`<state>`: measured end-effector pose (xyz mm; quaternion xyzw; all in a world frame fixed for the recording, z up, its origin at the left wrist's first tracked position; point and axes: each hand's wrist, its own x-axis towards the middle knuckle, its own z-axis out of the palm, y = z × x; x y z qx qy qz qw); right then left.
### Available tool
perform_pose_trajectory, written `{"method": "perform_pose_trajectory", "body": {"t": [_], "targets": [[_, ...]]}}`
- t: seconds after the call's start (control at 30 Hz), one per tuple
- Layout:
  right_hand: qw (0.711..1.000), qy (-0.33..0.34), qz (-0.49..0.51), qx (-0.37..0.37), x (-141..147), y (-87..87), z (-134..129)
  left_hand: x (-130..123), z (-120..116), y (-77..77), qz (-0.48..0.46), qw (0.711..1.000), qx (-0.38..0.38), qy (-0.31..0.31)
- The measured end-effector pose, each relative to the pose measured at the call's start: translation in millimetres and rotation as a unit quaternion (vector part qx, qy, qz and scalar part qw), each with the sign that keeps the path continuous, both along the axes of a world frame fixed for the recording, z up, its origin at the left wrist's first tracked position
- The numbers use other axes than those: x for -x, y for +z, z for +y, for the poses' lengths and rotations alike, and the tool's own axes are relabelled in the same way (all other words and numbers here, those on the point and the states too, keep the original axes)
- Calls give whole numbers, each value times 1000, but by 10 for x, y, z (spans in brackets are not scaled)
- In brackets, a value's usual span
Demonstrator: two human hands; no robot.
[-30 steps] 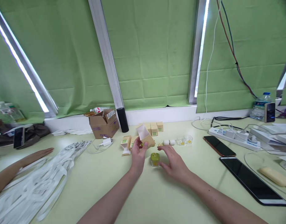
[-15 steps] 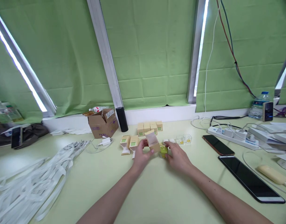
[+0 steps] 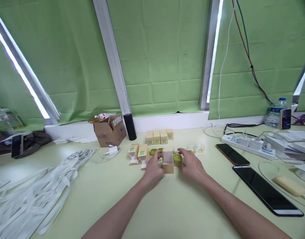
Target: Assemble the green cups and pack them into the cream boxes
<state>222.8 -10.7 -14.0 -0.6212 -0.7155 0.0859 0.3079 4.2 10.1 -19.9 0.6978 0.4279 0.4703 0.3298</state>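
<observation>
Left hand [image 3: 152, 171] and right hand [image 3: 192, 165] are both being used: an open carton [image 3: 168, 167] is being grasped by the former, mouth facing up, while a green-lidded container [image 3: 177, 159] is being held by the latter just beside it, outside the carton. Four closed boxes [image 3: 156, 136] are being noted at the back and judged complete. Two flap-open boxes [image 3: 142, 151] to the left and uncovered clear cups [image 3: 200, 148] beyond the right hand are being listed as outstanding.
</observation>
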Motion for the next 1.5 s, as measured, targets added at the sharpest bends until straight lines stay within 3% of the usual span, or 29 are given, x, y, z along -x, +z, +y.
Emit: {"method": "perform_pose_trajectory", "body": {"t": [0.07,0.33,0.8,1.03,1.27,1.43,1.5], "targets": [[1000,5,-2,-6,4,-6,0,-27,-30,45,-19,1000,10,4],[1000,0,-5,-16,17,3,-15,-65,-119,240,-42,994,-105,3],[1000,12,-25,5,-2,-32,15,-85,-95,201,-47,997,-64,20],[994,18,109,-28,-63,44,46,-52,-109,196,-44,998,-49,8],[940,23,318,-118,-44,181,-14,-29,-115,167,-39,999,-23,-1],[866,112,467,-139,32,200,-66,-32,-155,190,-49,998,-9,-34],[850,142,490,-131,75,188,-102,-38,-162,191,-54,998,-4,-45]]}}
